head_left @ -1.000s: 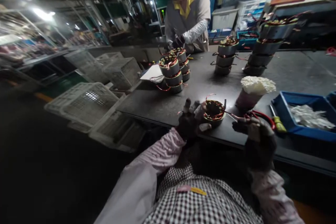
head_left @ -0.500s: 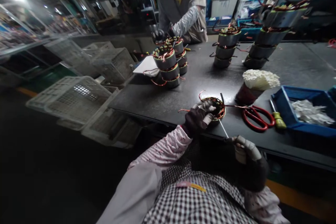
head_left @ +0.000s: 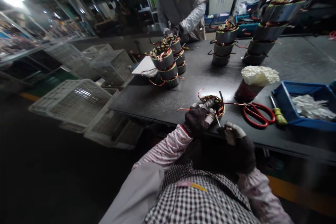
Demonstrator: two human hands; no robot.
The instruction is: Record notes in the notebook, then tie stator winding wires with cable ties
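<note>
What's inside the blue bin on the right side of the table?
The blue bin holds a loose heap of white pieces, too blurred to identify. The heap covers part of its floor, and its right end runs out of frame, so the rest is unseen.

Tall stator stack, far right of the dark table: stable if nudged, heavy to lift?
The tall stack of wound grey metal stators with red and copper wires leans visibly, so a nudge would probably topple it. Steel cores and copper windings suggest real weight for their size. Loose wire leads could snag the neighbouring shorter stack of stators.
</note>
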